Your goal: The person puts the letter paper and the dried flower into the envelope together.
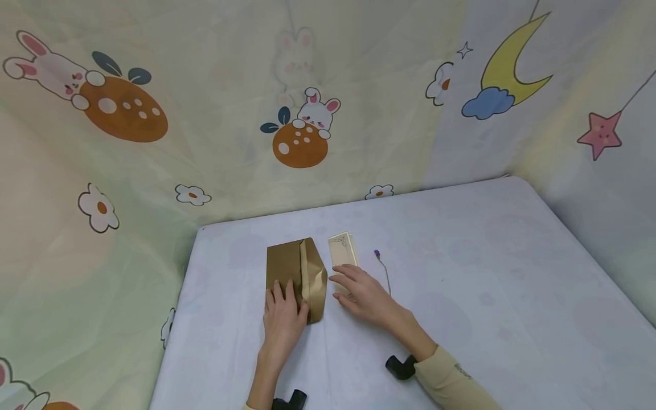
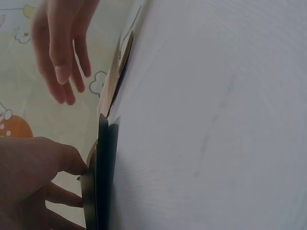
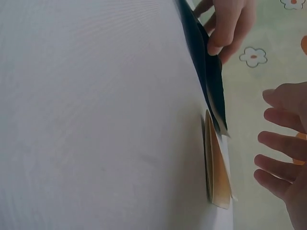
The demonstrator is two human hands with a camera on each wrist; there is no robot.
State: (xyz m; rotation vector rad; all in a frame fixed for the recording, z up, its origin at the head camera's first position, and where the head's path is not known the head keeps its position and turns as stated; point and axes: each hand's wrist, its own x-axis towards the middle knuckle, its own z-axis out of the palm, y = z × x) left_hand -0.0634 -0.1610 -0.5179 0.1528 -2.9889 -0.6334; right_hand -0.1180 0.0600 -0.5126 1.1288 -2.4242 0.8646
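A gold-brown envelope (image 1: 283,261) lies on the white-covered table with its flap spread out to the right. My left hand (image 1: 282,316) rests on its lower part, fingertips and thumb touching the paper. To the right of the envelope is a cream folded card (image 1: 340,247) with a line drawing near its top. My right hand (image 1: 370,296) is over the card's lower part and hides it in the head view. In the right wrist view that hand (image 3: 288,143) has its fingers spread, apart from the card (image 3: 219,177), and holds nothing.
A small purple flower (image 1: 377,254) on a thin stem lies right of the card. Black devices (image 1: 401,368) sit at both wrists. Behind the table (image 1: 461,239) hangs a fabric backdrop (image 1: 220,114) printed with rabbits, flowers and a moon.
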